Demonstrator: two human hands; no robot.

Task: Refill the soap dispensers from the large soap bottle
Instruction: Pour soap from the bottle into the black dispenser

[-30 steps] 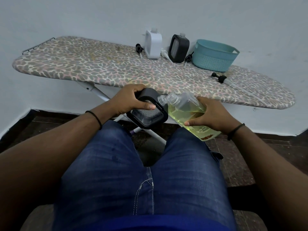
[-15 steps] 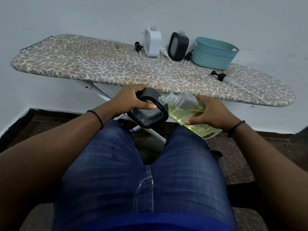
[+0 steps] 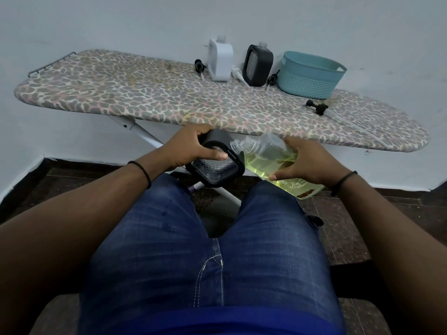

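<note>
My left hand [image 3: 193,148] grips a black soap dispenser [image 3: 217,165] with a clear textured side, held above my knees. My right hand [image 3: 307,163] holds the large clear soap bottle [image 3: 268,155], which carries yellow-green liquid and lies tilted to the left. Its open threaded neck touches the dispenser's upper right corner. On the ironing board [image 3: 145,97] stand a white dispenser [image 3: 220,59] and a second black dispenser [image 3: 257,65], both with their pumps off.
Several loose pump heads [image 3: 199,66] lie on the board near the dispensers, one further right [image 3: 317,107]. A teal basket [image 3: 310,74] stands at the back right against the white wall. The board's white legs cross behind my knees over a dark tiled floor.
Both hands keep their grip and barely shift. The bottle stays tipped against the dispenser, and the view has lifted slightly.
</note>
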